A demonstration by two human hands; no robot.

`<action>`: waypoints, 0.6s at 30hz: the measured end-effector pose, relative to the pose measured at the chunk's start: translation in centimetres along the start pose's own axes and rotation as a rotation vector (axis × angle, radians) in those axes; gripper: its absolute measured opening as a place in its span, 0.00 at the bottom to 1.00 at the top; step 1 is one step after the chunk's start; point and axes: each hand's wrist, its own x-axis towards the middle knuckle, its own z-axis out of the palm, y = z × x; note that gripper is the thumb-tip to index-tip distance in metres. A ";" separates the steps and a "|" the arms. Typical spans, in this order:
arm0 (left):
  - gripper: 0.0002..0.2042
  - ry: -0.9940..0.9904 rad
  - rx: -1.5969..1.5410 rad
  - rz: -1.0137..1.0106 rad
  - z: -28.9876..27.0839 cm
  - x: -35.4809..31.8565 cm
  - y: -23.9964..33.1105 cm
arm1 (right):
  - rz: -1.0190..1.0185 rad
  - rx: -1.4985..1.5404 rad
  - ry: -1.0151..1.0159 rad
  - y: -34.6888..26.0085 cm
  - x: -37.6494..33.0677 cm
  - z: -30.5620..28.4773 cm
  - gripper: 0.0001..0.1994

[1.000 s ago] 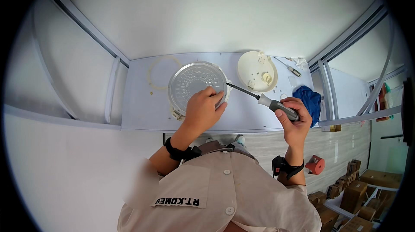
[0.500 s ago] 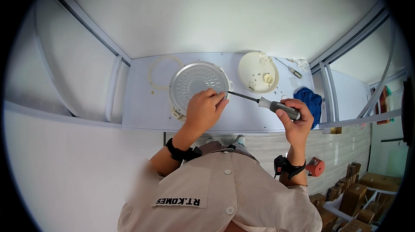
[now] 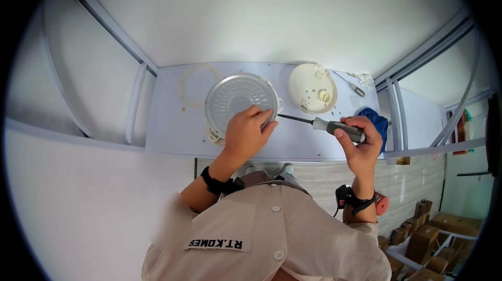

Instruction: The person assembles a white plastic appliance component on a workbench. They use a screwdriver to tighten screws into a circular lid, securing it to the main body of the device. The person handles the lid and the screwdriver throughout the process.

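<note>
A round silver metal lid plate point(image 3: 230, 98) with an embossed pattern and a pale rim lies on the table. My left hand point(image 3: 248, 132) grips its near right edge, thumb and fingers bent over the rim. In my right hand point(image 3: 365, 142) is a screwdriver point(image 3: 320, 124) with a grey and white handle, held almost level. Its dark shaft points left, and the tip meets the rim beside my left fingertips. Whether the tip sits in a screw or slot is too small to tell.
A cream round cover point(image 3: 300, 85) holding small loose parts lies to the right. Beyond it is a second screwdriver point(image 3: 357, 90). A blue bag point(image 3: 377, 122) sits at the table's right end. A pale ring point(image 3: 181, 85) lies at the left. Metal frame posts point(image 3: 137, 100) flank the table point(image 3: 167, 134).
The screwdriver tip has dropped slightly along the rim, and my right hand has shifted a little to the right. My left hand keeps its place on the lid plate.
</note>
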 end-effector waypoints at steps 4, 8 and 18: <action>0.12 0.008 -0.001 0.029 0.1 -0.1 -0.3 | -0.017 -0.005 -0.035 -0.9 0.6 0.2 0.15; 0.12 0.001 0.025 0.050 0.1 -0.1 -0.5 | -0.072 -0.056 -0.066 -1.5 1.1 0.4 0.15; 0.11 0.018 0.026 0.056 0.2 -0.2 -0.4 | -0.078 -0.150 -0.122 -4.0 2.2 1.0 0.20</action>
